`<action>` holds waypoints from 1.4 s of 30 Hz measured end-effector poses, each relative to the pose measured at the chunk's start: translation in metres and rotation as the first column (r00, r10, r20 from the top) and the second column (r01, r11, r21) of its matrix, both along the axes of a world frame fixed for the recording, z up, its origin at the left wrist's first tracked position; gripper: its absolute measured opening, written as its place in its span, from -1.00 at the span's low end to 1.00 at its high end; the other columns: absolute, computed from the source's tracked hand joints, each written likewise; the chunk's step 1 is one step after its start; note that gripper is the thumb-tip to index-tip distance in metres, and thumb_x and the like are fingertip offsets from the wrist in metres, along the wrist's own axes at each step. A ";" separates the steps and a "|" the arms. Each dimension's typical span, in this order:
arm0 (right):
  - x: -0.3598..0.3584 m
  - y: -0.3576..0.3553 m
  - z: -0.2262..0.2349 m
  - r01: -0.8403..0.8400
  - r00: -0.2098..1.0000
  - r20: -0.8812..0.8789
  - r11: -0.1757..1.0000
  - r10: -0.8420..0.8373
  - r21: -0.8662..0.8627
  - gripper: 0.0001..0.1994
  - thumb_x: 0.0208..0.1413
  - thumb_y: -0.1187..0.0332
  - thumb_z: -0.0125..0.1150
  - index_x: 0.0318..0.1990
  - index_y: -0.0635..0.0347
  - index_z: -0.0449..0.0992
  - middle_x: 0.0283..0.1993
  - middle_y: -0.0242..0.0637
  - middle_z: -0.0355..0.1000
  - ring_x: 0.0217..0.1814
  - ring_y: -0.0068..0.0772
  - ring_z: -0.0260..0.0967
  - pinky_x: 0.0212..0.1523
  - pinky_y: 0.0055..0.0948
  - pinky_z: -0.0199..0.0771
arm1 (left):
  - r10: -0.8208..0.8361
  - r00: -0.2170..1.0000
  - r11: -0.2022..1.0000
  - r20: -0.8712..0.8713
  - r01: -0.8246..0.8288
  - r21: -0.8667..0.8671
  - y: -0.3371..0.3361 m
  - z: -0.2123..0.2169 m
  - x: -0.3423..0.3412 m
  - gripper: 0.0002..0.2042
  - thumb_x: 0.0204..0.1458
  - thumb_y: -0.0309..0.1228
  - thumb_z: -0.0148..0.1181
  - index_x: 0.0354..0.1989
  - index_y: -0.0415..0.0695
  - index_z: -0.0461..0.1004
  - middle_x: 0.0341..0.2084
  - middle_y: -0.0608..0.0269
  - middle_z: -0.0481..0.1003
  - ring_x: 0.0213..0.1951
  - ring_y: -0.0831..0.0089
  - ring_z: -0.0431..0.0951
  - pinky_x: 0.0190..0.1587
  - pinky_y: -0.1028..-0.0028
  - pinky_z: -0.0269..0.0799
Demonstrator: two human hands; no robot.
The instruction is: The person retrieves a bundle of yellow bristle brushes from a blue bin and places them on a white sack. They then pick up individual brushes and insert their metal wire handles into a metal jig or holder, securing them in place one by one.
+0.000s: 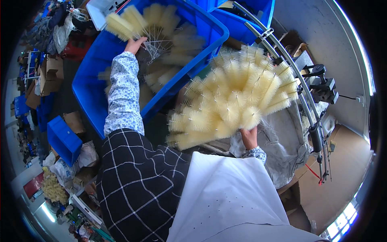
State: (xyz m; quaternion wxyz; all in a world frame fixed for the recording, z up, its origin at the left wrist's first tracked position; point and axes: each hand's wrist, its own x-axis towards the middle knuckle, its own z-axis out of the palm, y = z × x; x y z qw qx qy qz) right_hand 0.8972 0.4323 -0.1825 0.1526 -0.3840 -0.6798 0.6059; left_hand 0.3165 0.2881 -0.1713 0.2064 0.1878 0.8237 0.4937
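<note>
My left hand (135,44) reaches into a large blue bin (86,80). Its fingers close around the base of a fan of cream-bristled bottle brushes (155,18), where the thin wire stems (155,46) come together. More brushes lie deeper in the bin. To the right, a big heap of the same brushes (229,92) is piled with bristle tips toward me. At the heap's near edge is my right hand (249,138), touching the lowest brushes; its fingertips go under the bristles, so its grip is hidden.
A grey-white sack (282,141) lies beneath and beside the heap. Curved metal rails (308,101) with a black clamp fixture (322,86) stand on the right, near cardboard (338,177). Another blue bin (238,24) adjoins at the back; a small blue crate (64,139) sits at left.
</note>
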 end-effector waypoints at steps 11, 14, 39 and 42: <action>-0.006 0.002 0.006 -0.012 1.000 0.001 0.999 0.012 0.044 -0.23 -0.24 0.41 0.25 0.15 0.25 -0.06 0.11 -0.04 0.02 0.17 -0.09 -0.04 0.17 -0.27 -0.09 | 0.108 0.962 0.829 0.249 0.051 -0.557 0.035 0.064 0.044 -0.02 -0.35 0.29 0.07 0.15 -0.27 0.06 0.12 0.00 0.11 0.15 0.20 0.10 0.17 0.32 -0.03; -0.011 0.001 0.010 -0.015 1.000 -0.019 0.998 0.016 0.055 -0.23 -0.24 0.41 0.26 0.15 0.25 -0.05 0.11 -0.04 0.02 0.17 -0.09 -0.05 0.18 -0.27 -0.11 | 0.020 0.924 0.826 0.381 0.199 -0.527 0.022 0.041 0.029 0.00 -0.32 0.33 0.00 0.17 -0.26 -0.01 0.11 0.00 0.12 0.08 0.32 0.21 0.11 0.33 0.08; 0.008 -0.001 -0.009 -0.192 0.970 0.180 0.967 0.162 0.167 -0.30 -0.16 0.43 0.20 0.15 0.27 -0.04 0.14 -0.06 0.01 0.19 -0.16 -0.04 0.17 -0.35 -0.07 | -0.141 0.722 0.731 0.677 0.537 -0.421 0.019 0.079 0.056 -0.11 -0.44 0.45 -0.08 -0.04 -0.04 0.29 -0.20 0.29 0.42 -0.21 0.53 0.32 -0.12 0.51 0.16; 0.008 -0.001 -0.008 -0.199 0.970 0.175 0.964 0.169 0.175 -0.32 -0.15 0.42 0.19 0.14 0.27 -0.04 0.13 -0.06 0.02 0.19 -0.16 -0.04 0.17 -0.35 -0.07 | -0.100 0.732 0.762 0.674 0.492 -0.421 0.015 0.076 0.048 -0.24 -0.37 0.38 0.00 -0.10 0.03 0.32 -0.29 0.42 0.45 -0.33 0.63 0.32 -0.22 0.58 0.16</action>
